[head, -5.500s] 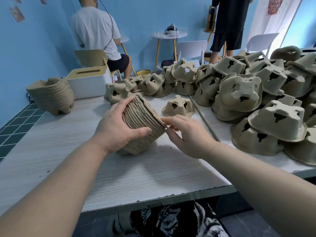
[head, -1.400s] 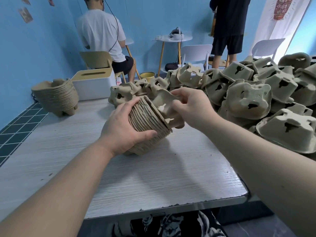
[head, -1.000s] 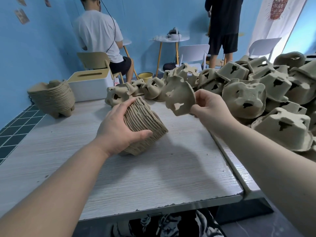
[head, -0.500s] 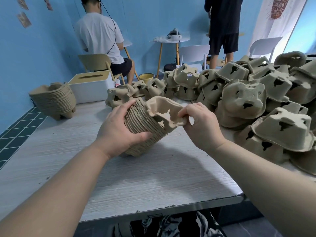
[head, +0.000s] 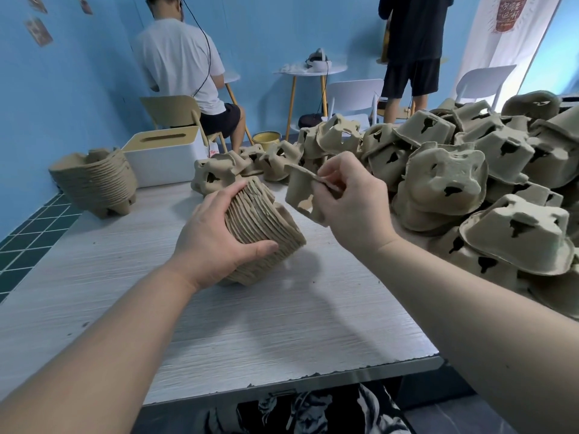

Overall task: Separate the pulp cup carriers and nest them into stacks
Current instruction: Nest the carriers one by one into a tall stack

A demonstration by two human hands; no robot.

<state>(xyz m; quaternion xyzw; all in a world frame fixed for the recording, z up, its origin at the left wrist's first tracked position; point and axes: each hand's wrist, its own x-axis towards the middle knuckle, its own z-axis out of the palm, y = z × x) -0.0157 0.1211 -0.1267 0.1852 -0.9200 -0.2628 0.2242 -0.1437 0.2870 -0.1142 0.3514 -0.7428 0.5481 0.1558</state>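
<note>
Gripping the tilted stack of nested brown pulp cup carriers (head: 263,227) on the pale wood-grain table (head: 282,324), the left hand (head: 216,236) keeps its open mouth facing two o'clock. There, just beside the mouth and apart from it, the right hand (head: 351,208) pinches a single brown pulp carrier (head: 302,191) by its rim, probably next to nest. The loose carrier heap (head: 470,183) lies at three o'clock.
</note>
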